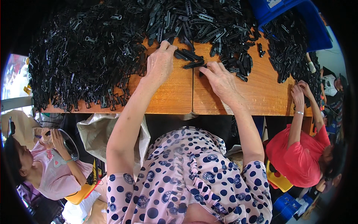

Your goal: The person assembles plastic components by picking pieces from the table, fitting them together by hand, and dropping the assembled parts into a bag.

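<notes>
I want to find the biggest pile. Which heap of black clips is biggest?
The heap of black clips beyond the left hand, far wider than the heap by the blue bin.

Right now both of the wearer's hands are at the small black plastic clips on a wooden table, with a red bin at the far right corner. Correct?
Not quite: the bin is blue, as the head view shows. Both the left hand and right hand are at the black clips on the wooden table.

Black plastic clips (93, 56), blue bin (317, 30) (solid), polka-dotted blouse (186, 175)
</notes>
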{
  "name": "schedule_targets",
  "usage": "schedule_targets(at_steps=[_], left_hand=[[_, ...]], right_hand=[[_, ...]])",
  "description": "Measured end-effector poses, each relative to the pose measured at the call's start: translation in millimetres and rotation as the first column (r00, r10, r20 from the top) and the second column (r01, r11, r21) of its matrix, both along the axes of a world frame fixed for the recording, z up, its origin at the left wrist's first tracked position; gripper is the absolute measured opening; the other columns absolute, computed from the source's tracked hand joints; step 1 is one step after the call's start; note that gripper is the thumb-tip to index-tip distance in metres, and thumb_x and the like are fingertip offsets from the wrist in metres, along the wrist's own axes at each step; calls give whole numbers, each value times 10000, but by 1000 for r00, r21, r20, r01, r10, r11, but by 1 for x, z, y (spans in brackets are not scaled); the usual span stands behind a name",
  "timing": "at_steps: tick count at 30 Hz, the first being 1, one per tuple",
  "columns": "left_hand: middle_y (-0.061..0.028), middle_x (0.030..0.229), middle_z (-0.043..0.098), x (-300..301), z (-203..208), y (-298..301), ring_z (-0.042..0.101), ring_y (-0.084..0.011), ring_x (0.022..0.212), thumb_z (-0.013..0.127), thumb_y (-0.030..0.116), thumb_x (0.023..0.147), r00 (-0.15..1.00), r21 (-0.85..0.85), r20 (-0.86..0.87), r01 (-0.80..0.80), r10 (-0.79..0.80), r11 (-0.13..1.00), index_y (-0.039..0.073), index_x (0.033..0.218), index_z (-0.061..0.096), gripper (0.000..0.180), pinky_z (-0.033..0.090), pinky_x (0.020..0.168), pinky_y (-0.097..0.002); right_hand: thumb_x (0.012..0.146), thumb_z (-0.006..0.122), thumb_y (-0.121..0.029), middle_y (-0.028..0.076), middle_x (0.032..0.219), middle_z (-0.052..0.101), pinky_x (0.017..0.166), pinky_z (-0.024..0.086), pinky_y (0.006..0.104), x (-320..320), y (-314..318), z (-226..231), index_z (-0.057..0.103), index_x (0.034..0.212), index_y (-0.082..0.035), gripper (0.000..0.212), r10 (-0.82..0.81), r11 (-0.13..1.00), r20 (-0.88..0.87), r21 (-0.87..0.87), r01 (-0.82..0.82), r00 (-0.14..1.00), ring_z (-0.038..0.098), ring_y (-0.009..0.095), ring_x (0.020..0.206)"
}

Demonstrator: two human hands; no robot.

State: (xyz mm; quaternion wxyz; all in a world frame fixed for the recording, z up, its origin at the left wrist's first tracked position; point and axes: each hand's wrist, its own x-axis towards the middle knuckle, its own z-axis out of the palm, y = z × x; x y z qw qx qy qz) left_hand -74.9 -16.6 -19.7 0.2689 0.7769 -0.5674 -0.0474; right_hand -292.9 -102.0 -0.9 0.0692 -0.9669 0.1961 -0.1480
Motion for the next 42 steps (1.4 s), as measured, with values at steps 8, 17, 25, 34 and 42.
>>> schedule_targets(at_steps=[8,17,25,34,42], left_hand=[[-123,995,537,5,1,-4,596,-329,872,642,67,788,959,138,208,168,-194,976,24,943,571,176,489,759,-430],[-48,746,596,0,-12,34,544,-101,612,699,97,816,691,44,-722,1,31,999,53,861,530,181,420,526,-256],[-46,838,614,-20,16,70,535,-76,587,636,88,870,-262,-158,-940,-229,-218,960,110,1069,550,217,395,471,-164],[19,712,537,-15,1,115,498,-58,585,563,137,881,106,-213,-977,-384,-187,898,66,1036,576,172,385,509,-197],[-14,760,570,-5,-9,143,522,-66,593,491,112,918,303,-285,-940,-438,-159,852,37,1097,564,207,432,544,-240]], right_hand=[[732,599,-46,80,915,522,717,505,351,-1,-1,-10,549,834,-40,114,24,1000,-17,7,-24,1000,558,268,868],[846,681,-104,15,842,648,585,415,174,-2,0,-1,582,938,-91,136,-492,253,330,940,-230,805,520,22,663],[863,670,-198,1,874,648,506,377,167,51,27,11,579,1136,-99,305,-463,-212,242,904,-372,853,531,37,635],[943,525,-125,36,920,601,524,414,158,102,75,24,463,1295,-86,359,-304,-59,154,982,-180,940,550,71,686],[858,586,7,88,921,593,664,457,256,120,73,16,604,1064,-5,207,303,700,191,621,-354,934,573,171,784]])
